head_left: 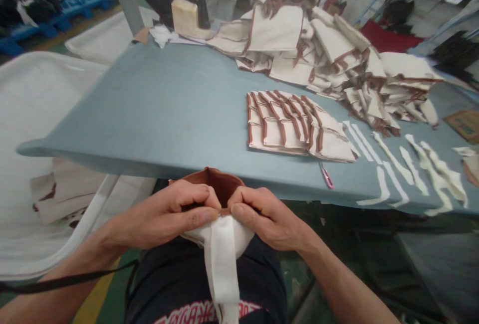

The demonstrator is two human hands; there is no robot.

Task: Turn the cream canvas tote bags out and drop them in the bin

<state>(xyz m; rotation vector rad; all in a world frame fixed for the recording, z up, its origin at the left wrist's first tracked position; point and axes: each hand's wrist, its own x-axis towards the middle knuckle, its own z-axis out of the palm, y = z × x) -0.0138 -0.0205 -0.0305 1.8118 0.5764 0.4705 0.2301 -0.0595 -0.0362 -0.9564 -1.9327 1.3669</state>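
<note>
At lower centre, left hand (170, 214) and right hand (262, 217) each close a tight grip on a brown-edged cloth bag (220, 189) below the worktop (157, 109) edge.

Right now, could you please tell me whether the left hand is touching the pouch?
Touching. The head view shows the left hand pinching the pouch at its brown rim; the right hand grips it too.

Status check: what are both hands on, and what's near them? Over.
Left hand and right hand both pinched shut on brown-lined pouch, over lap. White strap hangs from it. Snips on table edge ahead, apart from hands.
</note>
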